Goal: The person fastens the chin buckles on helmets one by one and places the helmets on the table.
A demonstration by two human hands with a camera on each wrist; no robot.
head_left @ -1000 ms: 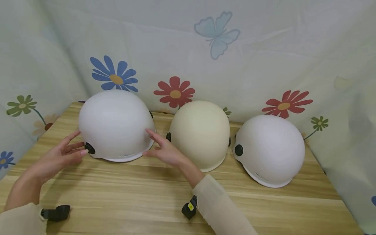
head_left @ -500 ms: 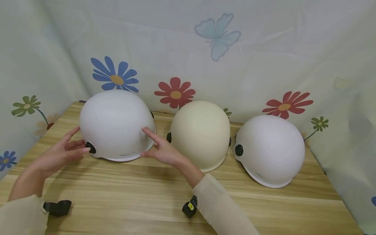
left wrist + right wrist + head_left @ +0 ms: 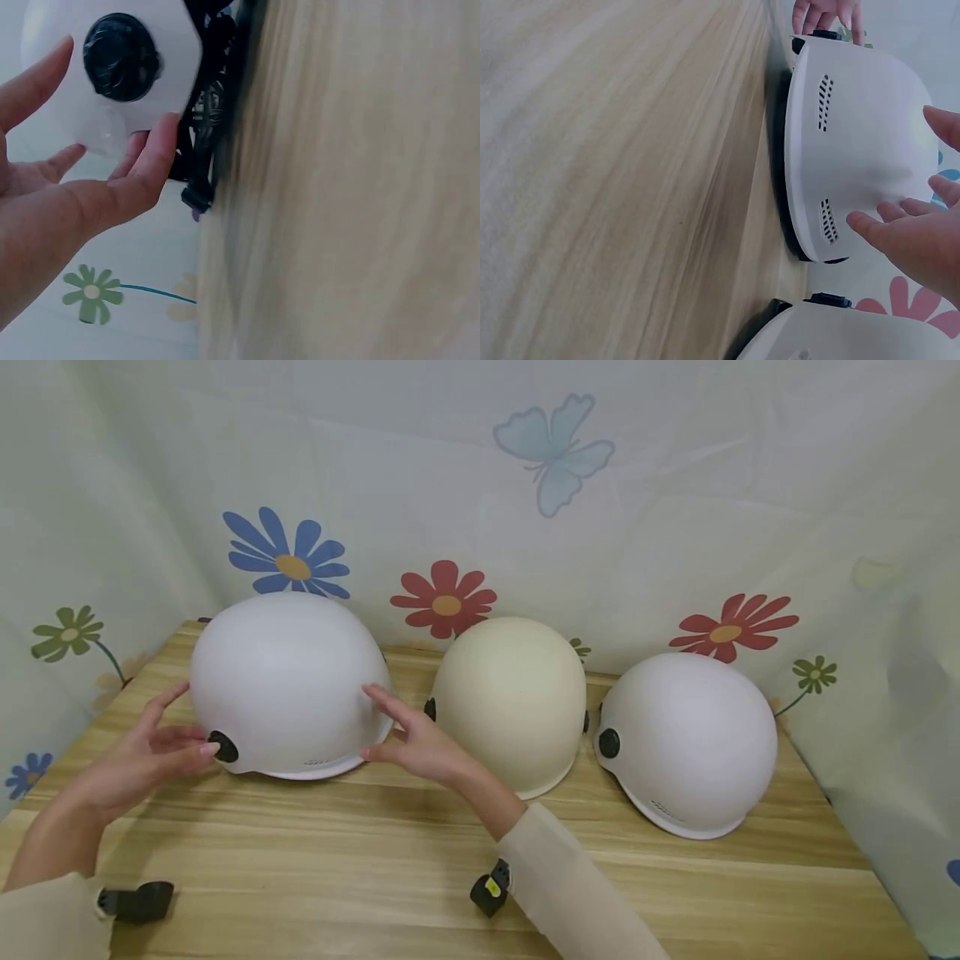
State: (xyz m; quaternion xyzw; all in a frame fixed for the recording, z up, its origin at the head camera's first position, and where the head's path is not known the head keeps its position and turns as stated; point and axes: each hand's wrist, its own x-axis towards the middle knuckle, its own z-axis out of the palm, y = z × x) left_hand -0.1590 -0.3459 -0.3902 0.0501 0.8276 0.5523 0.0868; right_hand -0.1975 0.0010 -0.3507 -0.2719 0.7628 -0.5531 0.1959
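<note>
A large white helmet (image 3: 292, 677) sits at the left of the wooden table between my two hands. My left hand (image 3: 138, 768) is at its left side, by the black round knob (image 3: 222, 746). In the left wrist view the thumb reaches the shell's lower edge, beside black straps (image 3: 208, 109). My right hand (image 3: 427, 747) is at the helmet's right side, fingers and thumb spread. In the right wrist view, its fingertips (image 3: 862, 221) lie at the shell near the vent holes (image 3: 828, 221). Whether every finger touches is unclear.
A cream helmet (image 3: 513, 702) stands close to the right of the large one. Farther right is a smaller white helmet (image 3: 690, 747) with a black knob. A floral cloth (image 3: 637, 552) hangs behind the wooden table (image 3: 337, 877).
The large white helmet has shifted slightly left and toward me, with my left hand moving along. My right hand has stayed nearly in place, and the other two helmets have not moved.
</note>
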